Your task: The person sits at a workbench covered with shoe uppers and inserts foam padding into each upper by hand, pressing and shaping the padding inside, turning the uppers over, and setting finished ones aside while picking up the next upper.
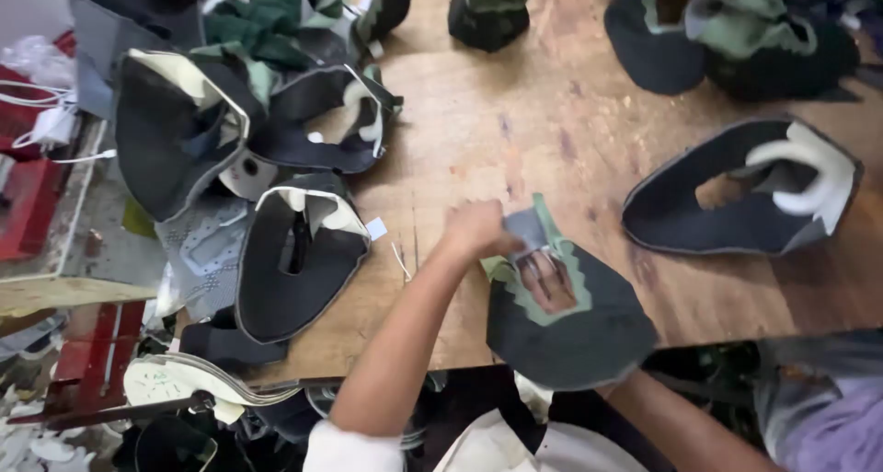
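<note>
The dark shoe upper [566, 320] sits right in front of you at the near edge of the wooden table [515, 113], and part of it hangs over the edge toward your body. Your left hand [476, 231] is on top of it, closed tight on the grey tongue flap [528, 229] at its far end. Your right hand [549, 281] is tucked inside it from below, and you can see your fingers through the hole in the middle, so you cannot tell how they are curled. Both hands touch it, and they are close together, one above and one inside. The long way of the shoe upper runs from you out toward the far side of the table, with the wide round end nearest you. It is soft and floppy, almost black outside, with a light green zigzag edge around the opening. A second dark shoe upper with a white lining [745, 196] lies flat well off to your right. A pile of more shoe uppers [258, 159] lies to your left.
</note>
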